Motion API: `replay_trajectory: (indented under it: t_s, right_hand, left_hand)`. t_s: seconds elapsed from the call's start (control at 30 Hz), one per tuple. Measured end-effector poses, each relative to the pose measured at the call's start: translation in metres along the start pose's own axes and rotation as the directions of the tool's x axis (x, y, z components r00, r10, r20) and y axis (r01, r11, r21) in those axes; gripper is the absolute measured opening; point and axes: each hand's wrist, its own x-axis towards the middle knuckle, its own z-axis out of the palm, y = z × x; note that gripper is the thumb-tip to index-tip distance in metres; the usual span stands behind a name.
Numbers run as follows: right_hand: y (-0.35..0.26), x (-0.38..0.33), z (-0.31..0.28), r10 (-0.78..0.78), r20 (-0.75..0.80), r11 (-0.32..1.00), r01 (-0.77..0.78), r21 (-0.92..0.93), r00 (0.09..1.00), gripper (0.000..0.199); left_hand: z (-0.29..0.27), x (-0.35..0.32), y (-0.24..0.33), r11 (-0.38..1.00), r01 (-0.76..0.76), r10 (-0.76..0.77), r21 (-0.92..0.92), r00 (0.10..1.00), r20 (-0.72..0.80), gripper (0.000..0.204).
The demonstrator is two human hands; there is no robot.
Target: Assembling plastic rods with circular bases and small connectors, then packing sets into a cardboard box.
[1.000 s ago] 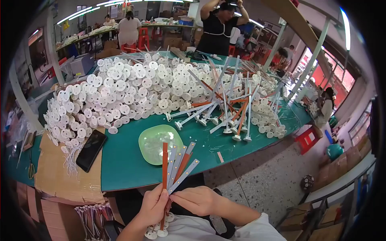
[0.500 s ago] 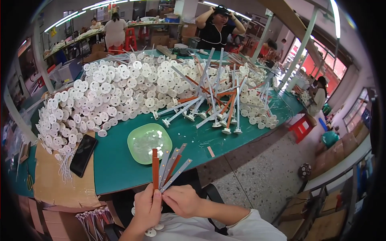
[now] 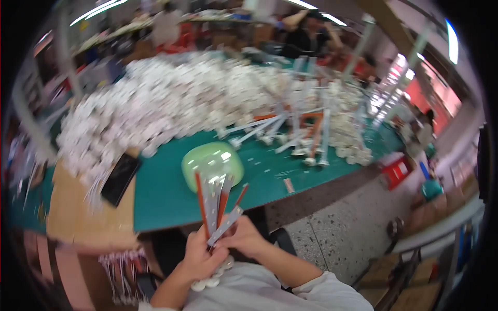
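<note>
My left hand (image 3: 199, 258) is raised in front of my chest, fingers curled shut in a fist-like grip, thumb side turned toward me. The left forearm comes up from the lower edge, bare to the wrist. My right hand (image 3: 244, 237) sits just beside the left, touching it, fingers bent and pinched together against the left hand's knuckles. The right forearm runs in from the lower right, a pale sleeve covering it past the elbow. Both wrists are bent slightly inward.
</note>
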Motion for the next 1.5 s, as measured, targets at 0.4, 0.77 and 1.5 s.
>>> replay_trajectory:
  t_s: [0.4, 0.77, 1.5]
  right_hand:
    - [0.003, 0.063, 0.161, -0.49, 0.661, 0.156, 0.803, -0.575, 0.568, 0.023]
    - [0.054, 0.119, 0.19, -0.128, 0.741, -0.061, 0.74, -0.67, 0.659, 0.027]
    - [0.078, 0.184, 0.199, 0.047, 0.871, -0.156, 0.865, -0.477, 0.488, 0.061]
  left_hand:
    - [-0.208, -0.199, 0.071, 0.817, -0.573, 0.286, 0.065, 0.306, -0.908, 0.036]
    - [-0.287, -0.397, -0.024, 0.987, 0.113, 0.154, 0.111, -0.519, -0.841, 0.024]
    - [-0.435, -0.383, -0.528, 0.633, -0.693, -0.72, 0.344, -0.691, -0.068, 0.019]
